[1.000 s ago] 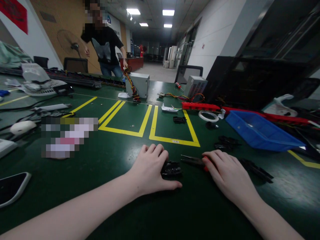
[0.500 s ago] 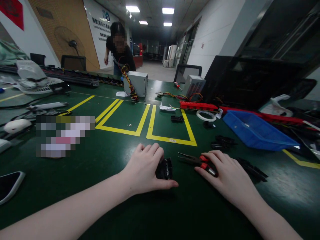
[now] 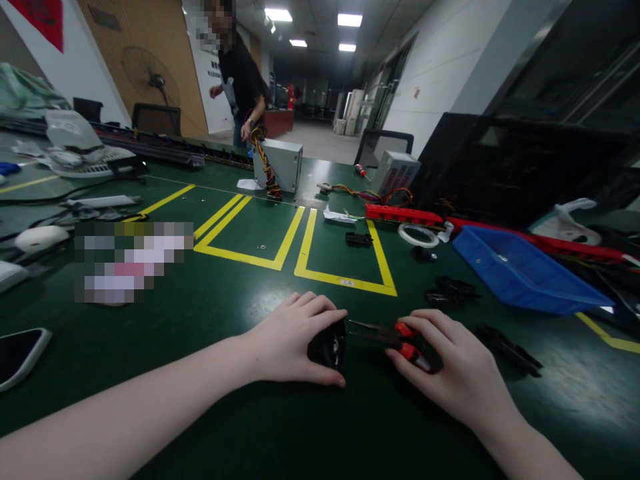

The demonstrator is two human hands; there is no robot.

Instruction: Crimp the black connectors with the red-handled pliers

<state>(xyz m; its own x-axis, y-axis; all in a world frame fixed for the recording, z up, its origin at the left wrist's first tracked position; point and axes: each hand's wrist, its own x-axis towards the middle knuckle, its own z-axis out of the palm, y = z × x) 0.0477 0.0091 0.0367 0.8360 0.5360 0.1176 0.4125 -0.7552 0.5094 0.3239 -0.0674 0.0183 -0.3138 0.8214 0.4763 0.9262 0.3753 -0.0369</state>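
Observation:
My left hand (image 3: pixel 293 340) is closed around a small black plastic part (image 3: pixel 330 347), holding it tipped on its edge on the green table (image 3: pixel 200 320). My right hand (image 3: pixel 450 370) grips the red handles of a pair of pliers (image 3: pixel 387 337), whose dark jaws point left toward the black part. Both hands rest low on the table, close together near its front edge.
A blue tray (image 3: pixel 520 270) lies at the right, with black parts (image 3: pixel 450 290) and black strips (image 3: pixel 510 343) near it. Yellow tape boxes (image 3: pixel 305 257), a tape roll (image 3: pixel 417 235), a red strip (image 3: pixel 403 213), two power supplies (image 3: pixel 280 163) and a phone (image 3: pixel 20 353) lie about. A person (image 3: pixel 240 80) stands at the far edge.
My left hand has tipped the black part up from lying flat and curled round it. My right hand has closed on the pliers' handles and shifted them left. The far person has moved about.

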